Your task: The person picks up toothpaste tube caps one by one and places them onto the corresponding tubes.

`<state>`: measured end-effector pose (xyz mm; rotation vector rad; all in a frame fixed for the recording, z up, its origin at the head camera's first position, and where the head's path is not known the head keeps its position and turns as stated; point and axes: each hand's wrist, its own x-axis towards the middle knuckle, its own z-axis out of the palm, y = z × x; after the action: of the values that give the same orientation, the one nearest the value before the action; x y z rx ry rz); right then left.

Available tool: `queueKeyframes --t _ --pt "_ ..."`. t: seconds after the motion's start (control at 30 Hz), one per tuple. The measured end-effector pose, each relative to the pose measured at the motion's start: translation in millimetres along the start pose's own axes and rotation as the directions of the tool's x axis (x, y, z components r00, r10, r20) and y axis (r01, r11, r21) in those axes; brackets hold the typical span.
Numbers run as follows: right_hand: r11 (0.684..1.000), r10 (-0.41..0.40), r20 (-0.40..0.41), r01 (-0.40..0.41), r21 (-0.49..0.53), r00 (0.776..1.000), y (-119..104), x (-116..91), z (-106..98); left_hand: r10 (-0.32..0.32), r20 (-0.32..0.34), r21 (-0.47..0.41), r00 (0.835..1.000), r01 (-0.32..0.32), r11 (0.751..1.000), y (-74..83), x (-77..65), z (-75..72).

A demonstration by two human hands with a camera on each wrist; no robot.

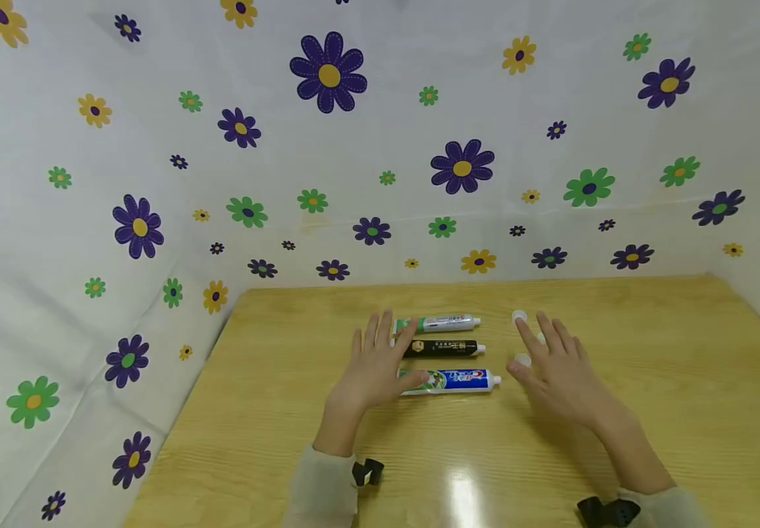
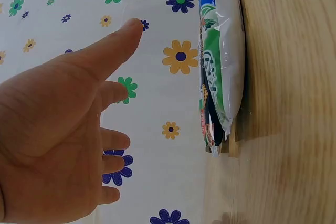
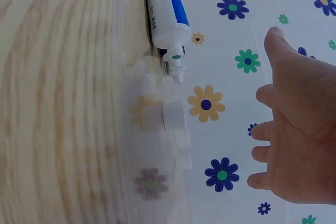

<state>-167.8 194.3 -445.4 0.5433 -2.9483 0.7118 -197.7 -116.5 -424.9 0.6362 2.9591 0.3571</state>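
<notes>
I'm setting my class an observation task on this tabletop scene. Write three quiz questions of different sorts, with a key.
1. Count: How many white caps lie on the table?
2. True or false: The right hand is pinching one of the white caps.
3. Short answer: Three tubes lie side by side in the head view. Which is the middle one?

Key
1. Three.
2. False; its fingers are spread and hold nothing.
3. The black tube.
</notes>
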Motion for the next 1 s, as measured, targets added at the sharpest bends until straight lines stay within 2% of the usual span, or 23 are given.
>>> queueKeyframes --t 0.27,0.43,0.6,0.73,0.87,1.0 --pt "0.995 0.016 -0.007 -0.016 0.095 1.000 8 4 -4 0.018 0.016 -0.012 1.000 -0.018 1.000 -8.0 6.6 1.8" --pt "0.995 0.008 -0.034 -0.005 0.097 0.999 15 6 -6 0.097 0.006 0.016 0.995 -0.097 0.995 -13.8 23.1 -1.3" --pt "0.994 -0.018 -0.071 0.025 0.104 0.997 21 12 -7 0.177 0.068 -0.045 0.982 -0.174 0.984 -9.9 40.8 -4.3" --pt "0.989 -0.005 -0.115 0.021 0.144 0.993 25 21 -7 0.227 0.123 -0.032 0.966 -0.224 0.974 -3.2 55.8 -0.9" --pt "0.985 0.032 -0.130 -0.009 0.172 0.991 31 33 -8 0.231 0.175 0.013 0.957 -0.237 0.971 3.8 69.9 7.1" --pt "0.983 0.103 -0.085 -0.088 0.162 0.991 39 47 -8 0.221 0.238 0.052 0.946 -0.240 0.969 8.3 79.1 16.8"
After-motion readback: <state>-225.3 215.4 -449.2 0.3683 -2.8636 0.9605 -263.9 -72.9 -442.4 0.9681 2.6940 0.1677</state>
